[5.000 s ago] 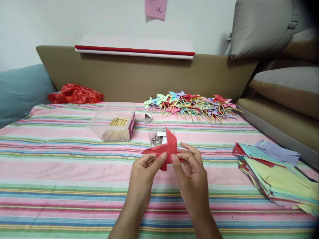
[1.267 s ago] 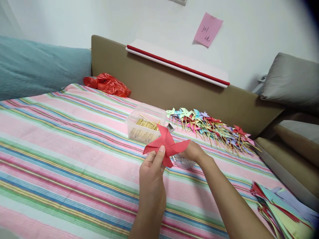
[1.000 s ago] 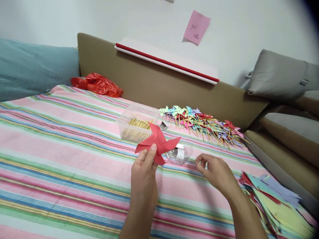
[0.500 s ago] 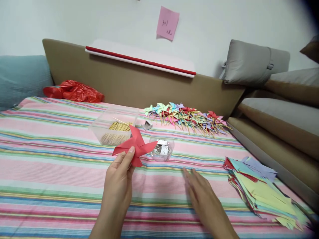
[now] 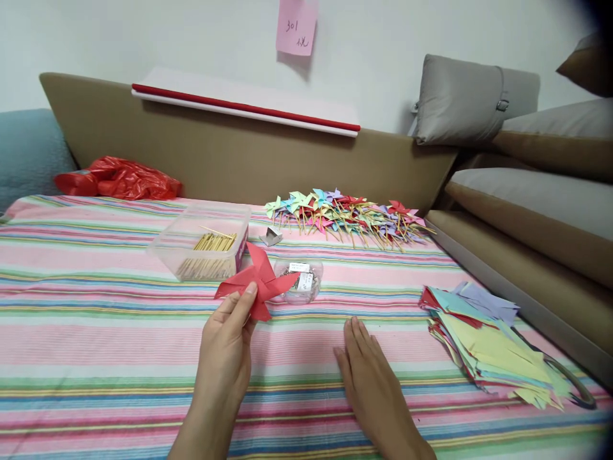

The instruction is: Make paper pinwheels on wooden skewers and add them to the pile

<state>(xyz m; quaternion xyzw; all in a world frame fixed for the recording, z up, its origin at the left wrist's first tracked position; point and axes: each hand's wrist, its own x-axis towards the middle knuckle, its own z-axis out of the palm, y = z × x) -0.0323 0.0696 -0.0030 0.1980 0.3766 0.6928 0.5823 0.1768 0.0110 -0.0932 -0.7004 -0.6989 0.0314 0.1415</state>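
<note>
My left hand (image 5: 227, 345) pinches a red paper pinwheel (image 5: 263, 281) at its centre, thumb in front, with the blades spread outward. No stick shows on it. To the right, my right hand (image 5: 371, 377) is flat and palm down over the striped cloth (image 5: 297, 358), fingers stretched out and holding nothing. Just behind the pinwheel is a small clear tub (image 5: 313, 289) of tiny metal pieces with white labels. A clear plastic box (image 5: 165, 246) of thin wooden sticks (image 5: 213, 246) stands behind and left of the pinwheel. A small silvery-grey piece (image 5: 271, 236) lies between box and tub.
Many finished pinwheels on sticks (image 5: 354, 217) lie heaped at the back. A stack of cut coloured paper (image 5: 498, 351) sits at right, with dark-handled scissors (image 5: 582, 383) partly under it. Cushions (image 5: 536, 198) border the right side; a red plastic bag (image 5: 129, 179) lies back left.
My right hand has moved slightly left and settled flat on the cloth. My left hand keeps the red pinwheel nearly in place. The camera view has shifted a little to the right.
</note>
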